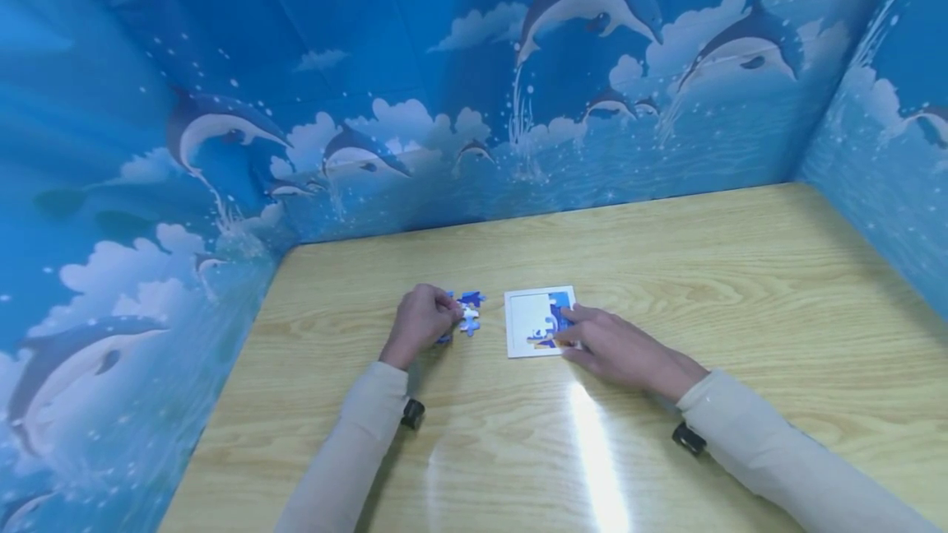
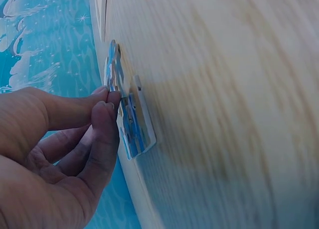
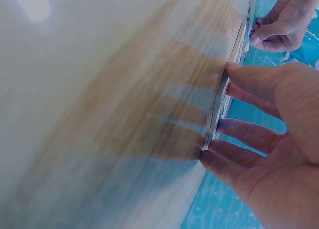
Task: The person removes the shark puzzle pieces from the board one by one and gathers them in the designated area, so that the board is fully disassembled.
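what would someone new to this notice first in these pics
Probably the blue dolphin backdrop, rising behind and beside the wooden table. Next, the partly filled white puzzle frame on the table, with the right hand at its right edge. Left of it, the left hand pinches among loose puzzle pieces.

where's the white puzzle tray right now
In the head view, the white puzzle tray lies on the table, just right of the loose puzzle pieces, with the right hand at its right side.
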The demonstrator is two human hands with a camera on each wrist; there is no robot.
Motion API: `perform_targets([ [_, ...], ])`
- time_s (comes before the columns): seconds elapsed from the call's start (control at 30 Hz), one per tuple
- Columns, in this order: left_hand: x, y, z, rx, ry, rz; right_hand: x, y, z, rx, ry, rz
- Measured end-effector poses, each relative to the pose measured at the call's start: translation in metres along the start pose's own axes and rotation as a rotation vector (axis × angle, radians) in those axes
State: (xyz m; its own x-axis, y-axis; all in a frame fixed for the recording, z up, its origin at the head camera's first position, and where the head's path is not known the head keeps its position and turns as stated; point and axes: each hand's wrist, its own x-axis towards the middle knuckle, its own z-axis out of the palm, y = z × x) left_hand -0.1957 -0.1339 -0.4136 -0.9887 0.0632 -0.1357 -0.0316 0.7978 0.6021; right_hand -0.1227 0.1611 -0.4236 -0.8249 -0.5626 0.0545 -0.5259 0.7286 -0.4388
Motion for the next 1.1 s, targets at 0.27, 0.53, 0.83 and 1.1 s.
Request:
perform_targets([
  [0.27,-0.001,0.001,0.000,0.020,0.016,0.012,-0.001,-0.001,-0.001,-0.001,0.001,-0.008],
  [0.53,-0.002,0.004,0.000,0.040,0.027,0.011,0.000,0.000,0.000,0.000,0.000,-0.006],
  [0.83,-0.006,0.016,0.006,0.020,-0.013,0.056,0.000,-0.001,-0.001,-0.002,0.002,-0.004],
  [1.1,-0.010,0.027,0.021,0.033,-0.065,0.152,0.000,0.000,-0.001,-0.006,0.004,-0.009],
])
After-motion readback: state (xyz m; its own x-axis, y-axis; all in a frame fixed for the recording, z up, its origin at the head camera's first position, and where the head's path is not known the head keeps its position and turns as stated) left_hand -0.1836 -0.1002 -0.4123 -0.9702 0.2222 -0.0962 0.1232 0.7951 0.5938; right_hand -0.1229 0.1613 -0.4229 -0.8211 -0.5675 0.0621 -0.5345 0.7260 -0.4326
